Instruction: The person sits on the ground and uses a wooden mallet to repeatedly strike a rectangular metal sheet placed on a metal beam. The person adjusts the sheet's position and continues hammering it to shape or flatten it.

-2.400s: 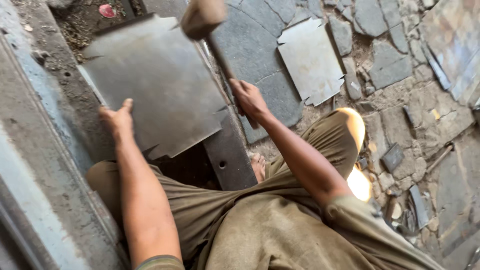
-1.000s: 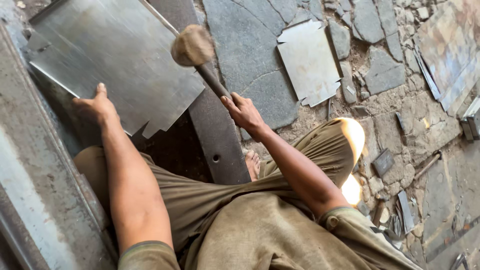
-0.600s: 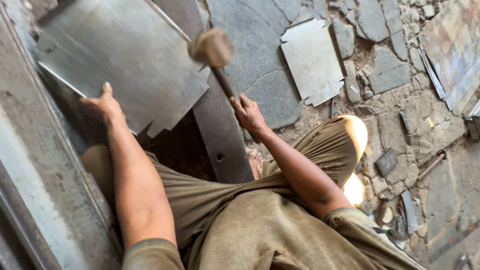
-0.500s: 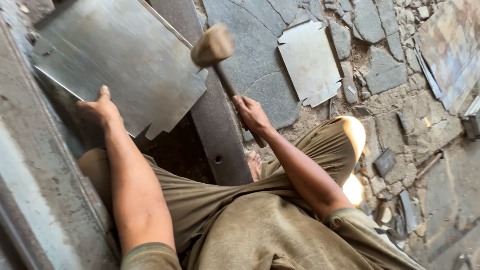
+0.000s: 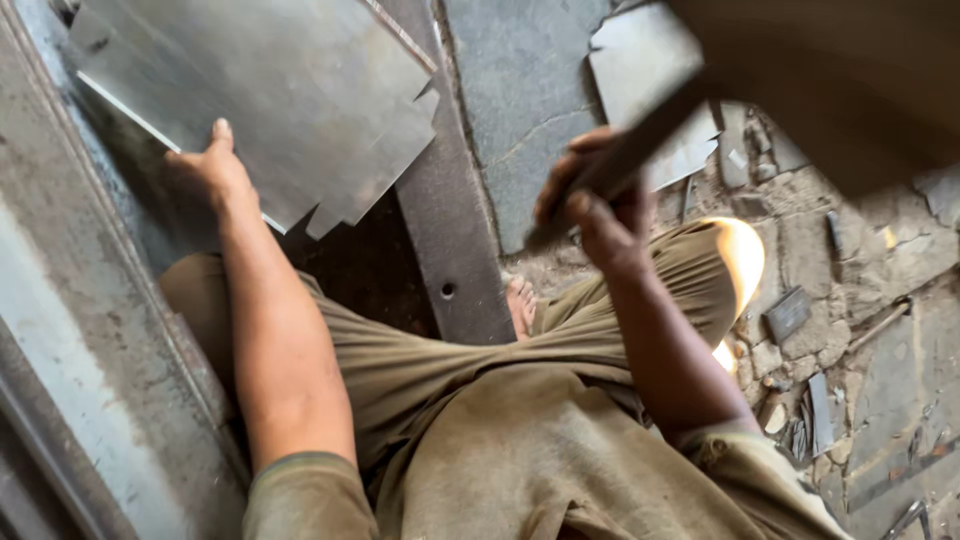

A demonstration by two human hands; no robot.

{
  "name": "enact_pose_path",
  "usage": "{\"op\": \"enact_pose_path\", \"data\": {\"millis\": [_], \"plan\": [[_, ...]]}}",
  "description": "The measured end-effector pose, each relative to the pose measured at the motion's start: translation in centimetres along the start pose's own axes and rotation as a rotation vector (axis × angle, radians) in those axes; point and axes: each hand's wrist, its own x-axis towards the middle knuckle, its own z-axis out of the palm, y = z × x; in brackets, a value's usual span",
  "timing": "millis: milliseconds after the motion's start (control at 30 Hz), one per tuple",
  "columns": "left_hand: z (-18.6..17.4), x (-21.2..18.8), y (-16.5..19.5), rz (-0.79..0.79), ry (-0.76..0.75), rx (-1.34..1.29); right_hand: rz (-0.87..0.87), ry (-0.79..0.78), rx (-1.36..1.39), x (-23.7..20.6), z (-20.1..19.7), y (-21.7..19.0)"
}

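My left hand (image 5: 212, 168) lies flat, pinning the metal sheet (image 5: 270, 95); my right hand (image 5: 598, 205) grips the raised mallet (image 5: 800, 80), probably wooden; strike squarely, away from my fingers.

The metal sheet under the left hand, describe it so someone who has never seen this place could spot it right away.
Start at the long dark steel bar running up the stone floor in front of the seated person. The big grey metal sheet lies across its left side, with the left hand pressing its near edge. Unlike the smaller sheet to the right, its near corner has stepped notches.
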Motion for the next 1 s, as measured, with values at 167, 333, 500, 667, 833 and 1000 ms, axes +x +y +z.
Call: {"op": "enact_pose_path", "data": {"millis": [167, 333, 500, 667, 833, 1000], "plan": [[-0.1, -0.6, -0.1, -0.132, -0.076, -0.077, -0.154, -0.159, -0.113, -1.3, 3.4, 4.0], [-0.2, -2.2, 1.0, -0.214, -0.032, -0.406, 0.237, -0.164, -0.534, -4.6, 0.4, 3.6], [-0.3, -2.2, 5.6, 0.147, 0.041, -0.095, 0.101, 0.082, -0.172, -5.9, -7.4, -3.0], [1.0, -3.3, 17.2, 0.935, -0.180, -0.028, 0.113, 0.198, 0.241, -8.0, -10.8, -7.6], [9.2, -13.2, 24.3, 1.886, -0.427, 0.537, -0.092, 0.202, 0.150, -9.5, -11.9, -8.7], [16.6, -22.8, 16.1, 2.141, -0.971, 0.787, 0.064, 0.358, 0.089, -10.3, -11.8, -7.6]]}}
